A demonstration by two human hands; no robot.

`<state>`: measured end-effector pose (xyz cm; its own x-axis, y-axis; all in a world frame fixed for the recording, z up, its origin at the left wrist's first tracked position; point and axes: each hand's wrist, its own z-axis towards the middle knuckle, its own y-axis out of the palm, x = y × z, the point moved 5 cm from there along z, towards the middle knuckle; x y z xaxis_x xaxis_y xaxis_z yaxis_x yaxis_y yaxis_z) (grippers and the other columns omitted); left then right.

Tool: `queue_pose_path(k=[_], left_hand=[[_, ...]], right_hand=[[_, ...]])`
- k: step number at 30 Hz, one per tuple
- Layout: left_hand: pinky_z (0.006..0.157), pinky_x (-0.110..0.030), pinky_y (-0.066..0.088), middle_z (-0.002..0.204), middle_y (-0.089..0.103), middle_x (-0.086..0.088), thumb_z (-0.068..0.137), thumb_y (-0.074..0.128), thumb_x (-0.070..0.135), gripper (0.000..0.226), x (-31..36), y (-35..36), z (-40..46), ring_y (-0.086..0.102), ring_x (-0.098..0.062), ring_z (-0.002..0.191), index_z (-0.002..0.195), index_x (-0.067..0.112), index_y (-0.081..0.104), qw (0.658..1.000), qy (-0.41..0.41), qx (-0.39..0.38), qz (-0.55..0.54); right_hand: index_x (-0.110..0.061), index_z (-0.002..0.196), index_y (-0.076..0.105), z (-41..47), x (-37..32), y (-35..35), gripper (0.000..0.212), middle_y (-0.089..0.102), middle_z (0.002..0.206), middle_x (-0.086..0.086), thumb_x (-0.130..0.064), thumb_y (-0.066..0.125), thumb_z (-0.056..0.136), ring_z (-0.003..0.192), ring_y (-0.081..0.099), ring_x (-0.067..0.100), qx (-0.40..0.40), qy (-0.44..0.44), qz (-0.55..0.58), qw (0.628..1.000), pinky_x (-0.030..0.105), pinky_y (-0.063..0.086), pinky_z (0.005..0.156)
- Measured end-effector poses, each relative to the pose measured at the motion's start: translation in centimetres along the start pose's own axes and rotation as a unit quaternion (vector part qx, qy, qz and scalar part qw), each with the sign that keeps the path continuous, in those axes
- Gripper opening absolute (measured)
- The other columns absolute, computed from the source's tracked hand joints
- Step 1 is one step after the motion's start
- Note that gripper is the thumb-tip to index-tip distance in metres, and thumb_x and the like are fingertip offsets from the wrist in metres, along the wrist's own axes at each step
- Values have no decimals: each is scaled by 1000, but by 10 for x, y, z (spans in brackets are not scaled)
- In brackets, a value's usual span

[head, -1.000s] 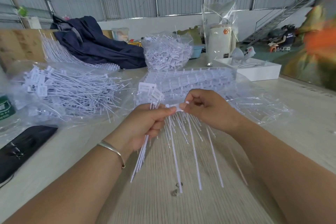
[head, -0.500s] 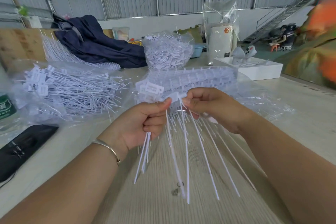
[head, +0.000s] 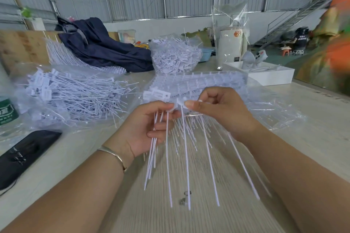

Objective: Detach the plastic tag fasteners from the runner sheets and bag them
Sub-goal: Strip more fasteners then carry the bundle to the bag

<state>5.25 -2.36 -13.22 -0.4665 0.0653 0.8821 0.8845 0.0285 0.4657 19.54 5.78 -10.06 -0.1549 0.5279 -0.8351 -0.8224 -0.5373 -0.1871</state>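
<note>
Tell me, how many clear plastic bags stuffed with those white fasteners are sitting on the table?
3 that I can make out: one at the left, one at the back centre, and one just behind the hands. Others may be hidden.

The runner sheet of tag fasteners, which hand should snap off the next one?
Probably the right hand: it pinches the runner sheet at the next fastener head, while the left hand already grips a bundle of detached fasteners.
</note>
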Motion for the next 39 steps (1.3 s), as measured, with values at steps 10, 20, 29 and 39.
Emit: queue_pose_path(k=[10, 20, 29, 39], left_hand=[[45, -21, 30, 50, 50, 7, 73, 76, 26, 23, 5, -9, -2, 41, -8, 41, 62, 18, 57, 841, 106, 215, 485], [39, -14, 26, 58, 59, -2, 79, 73, 16, 19, -9, -4, 2, 38, -6, 39, 63, 15, 64, 880, 69, 159, 441], [31, -13, 12, 50, 44, 2, 80, 59, 14, 13, -3, -7, -3, 25, -1, 30, 72, 4, 55, 993, -3, 65, 95], [32, -17, 15, 45, 31, 4, 67, 74, 29, 34, 4, -22, 2, 17, -8, 35, 50, 17, 47, 957, 34, 148, 246]], right_hand=[[-32, 73, 61, -2, 10, 1, 27, 49, 62, -20, -55, 75, 72, 69, 53, 4, -5, -21, -410, 912, 22, 35, 56], [-19, 63, 61, 1, 19, 6, 33, 50, 53, -12, -47, 76, 71, 52, 47, 1, -18, 34, -267, 963, 23, 37, 57], [-4, 74, 59, -2, 21, 12, 29, 44, 55, -6, -24, 59, 96, 50, 38, 3, -91, 61, -141, 984, 19, 31, 55], [-21, 92, 78, -1, 18, 6, 11, 54, 66, 14, -14, 70, 88, 65, 46, 23, -70, 40, -52, 995, 25, 40, 66]])
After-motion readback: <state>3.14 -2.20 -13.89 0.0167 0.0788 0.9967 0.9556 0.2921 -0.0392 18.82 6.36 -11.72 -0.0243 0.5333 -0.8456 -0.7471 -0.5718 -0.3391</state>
